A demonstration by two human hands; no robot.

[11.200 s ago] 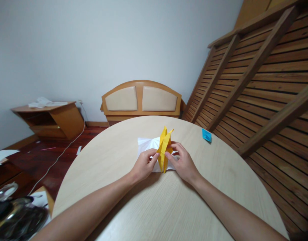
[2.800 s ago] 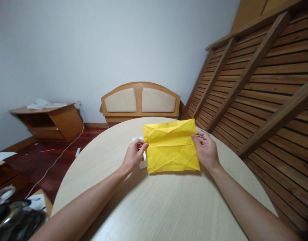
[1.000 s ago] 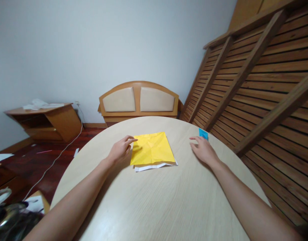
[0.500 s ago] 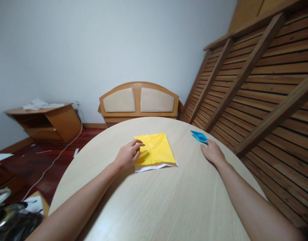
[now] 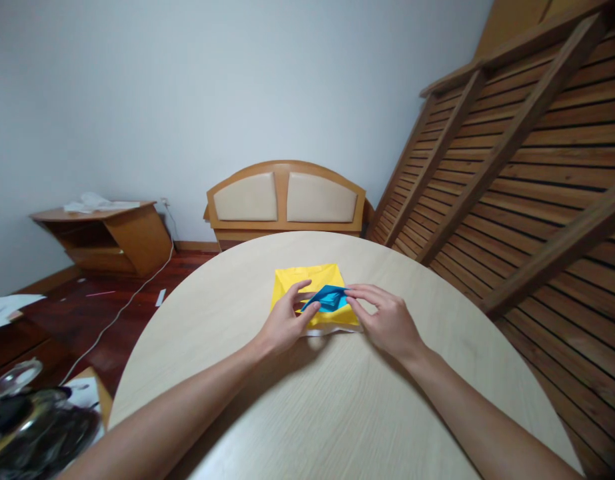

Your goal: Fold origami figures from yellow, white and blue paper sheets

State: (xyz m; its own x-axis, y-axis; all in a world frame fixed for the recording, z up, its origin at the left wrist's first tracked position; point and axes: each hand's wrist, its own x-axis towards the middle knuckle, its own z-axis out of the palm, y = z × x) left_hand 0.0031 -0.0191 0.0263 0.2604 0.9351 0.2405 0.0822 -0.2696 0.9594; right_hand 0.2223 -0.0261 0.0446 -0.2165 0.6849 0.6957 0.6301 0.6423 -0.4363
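Observation:
A folded blue paper boat (image 5: pixel 330 299) is held up between my two hands, above a creased yellow sheet of paper (image 5: pixel 307 274). My right hand (image 5: pixel 387 320) pinches the boat's right tip between thumb and fingers. At the other tip, my left hand (image 5: pixel 287 320) has its thumb on the near side and its fingers behind, closed on the boat. A white sheet (image 5: pixel 332 330) shows along the yellow paper's near edge. Both sheets lie on the round wooden table (image 5: pixel 367 407), partly covered by the boat and my left hand.
A headboard (image 5: pixel 286 167) stands beyond the table against the wall. Slatted wood panels (image 5: pixel 517 180) lean at the right. A low cabinet (image 5: pixel 137 237) with white papers stands back left; a cable (image 5: pixel 118 310) runs over the floor. A cluttered chair or stand is at lower left.
My right hand has brought the blue paper boat from the table's right side to the middle, over the yellow sheet. My left hand has left the sheet and taken the boat's left tip.

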